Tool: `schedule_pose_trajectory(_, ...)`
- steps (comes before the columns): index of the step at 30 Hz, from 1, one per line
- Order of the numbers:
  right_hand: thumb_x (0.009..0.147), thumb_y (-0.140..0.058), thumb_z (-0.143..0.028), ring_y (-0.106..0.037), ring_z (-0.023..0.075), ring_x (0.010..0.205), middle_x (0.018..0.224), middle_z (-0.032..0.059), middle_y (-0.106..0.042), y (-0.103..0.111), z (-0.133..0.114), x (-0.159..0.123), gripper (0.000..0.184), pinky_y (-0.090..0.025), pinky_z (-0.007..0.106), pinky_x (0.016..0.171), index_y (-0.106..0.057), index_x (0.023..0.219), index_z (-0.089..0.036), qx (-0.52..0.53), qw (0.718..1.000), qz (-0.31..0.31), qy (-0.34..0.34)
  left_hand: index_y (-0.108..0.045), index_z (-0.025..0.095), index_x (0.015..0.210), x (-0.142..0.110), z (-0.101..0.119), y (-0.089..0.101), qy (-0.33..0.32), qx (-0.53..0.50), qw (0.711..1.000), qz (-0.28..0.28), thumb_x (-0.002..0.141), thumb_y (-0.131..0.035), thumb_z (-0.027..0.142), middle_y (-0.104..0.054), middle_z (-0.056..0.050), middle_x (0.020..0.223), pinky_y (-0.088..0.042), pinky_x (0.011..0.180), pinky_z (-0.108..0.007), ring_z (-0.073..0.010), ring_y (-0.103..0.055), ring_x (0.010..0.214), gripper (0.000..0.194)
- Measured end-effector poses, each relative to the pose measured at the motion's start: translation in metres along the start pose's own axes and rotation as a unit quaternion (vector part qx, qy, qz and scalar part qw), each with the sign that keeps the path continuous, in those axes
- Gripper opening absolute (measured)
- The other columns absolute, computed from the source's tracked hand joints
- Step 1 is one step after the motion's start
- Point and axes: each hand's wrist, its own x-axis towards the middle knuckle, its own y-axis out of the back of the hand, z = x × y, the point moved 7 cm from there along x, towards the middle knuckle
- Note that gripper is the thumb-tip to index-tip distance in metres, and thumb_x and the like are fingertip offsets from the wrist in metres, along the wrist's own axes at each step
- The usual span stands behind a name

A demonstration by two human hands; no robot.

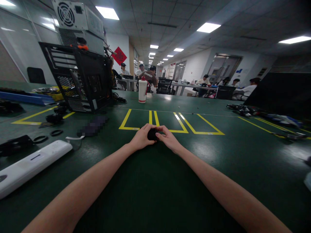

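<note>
Between my two hands is a small, dark, rounded object [152,134]; its exact kind cannot be made out. My left hand [142,137] curls around its left side, thumb low and fingers over the top. From the right, my right hand [168,137] closes on it with thumb and fingers, covering part of it. Both hands are low over the green tabletop [155,181], just in front of the yellow tape outlines [167,131]. Beyond them stands a white bottle with a red top [142,90].
At left stand a black computer case [89,84] with a power supply [77,16] on top, a long white device [34,165], black rings [56,132] and dark parts. Cables and parts [243,110] lie at right. Several people sit at tables in the background.
</note>
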Motion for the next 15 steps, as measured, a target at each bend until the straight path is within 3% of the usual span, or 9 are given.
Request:
schedule_pose_trajectory(6,0.065,-0.062,-0.026,-0.054,0.0152,0.088,0.104,0.0030,-0.052,0.002,0.011,0.001,0.039,-0.044,0.037,0.082,-0.048,0.101,-0.021,-0.001,0.997,-0.044,-0.058,-0.041,0.022,0.107,0.000,0.000,0.001,0.016,0.005,1.000,-0.005,0.061,-0.064,0.018,-0.047,-0.003,0.104,-0.040,0.085,-0.036,-0.0205,-0.048,0.098,0.052)
schedule_pose_trajectory(10,0.072,-0.053,-0.033,-0.054,0.0163,0.089,0.096,0.0053,-0.057,0.003,0.020,0.005,0.030,-0.041,0.038,0.084,-0.052,0.098,-0.017,-0.019,0.996,-0.035,-0.080,-0.041,0.022,0.108,0.000,-0.001,0.000,0.020,0.008,1.000,-0.006,0.060,-0.065,0.018,-0.047,-0.003,0.104,-0.040,0.085,-0.035,-0.0207,-0.048,0.098,0.053)
schedule_pose_trajectory(15,0.072,-0.055,-0.028,-0.051,0.0159,0.099,0.110,0.0041,-0.051,-0.001,0.011,0.005,0.036,-0.039,0.035,0.088,-0.046,0.106,-0.022,0.020,0.999,-0.024,-0.026,-0.041,0.022,0.107,0.000,-0.002,0.000,0.012,0.002,1.000,0.002,0.059,-0.065,0.016,-0.047,-0.003,0.105,-0.039,0.087,-0.034,-0.0198,-0.047,0.099,0.054)
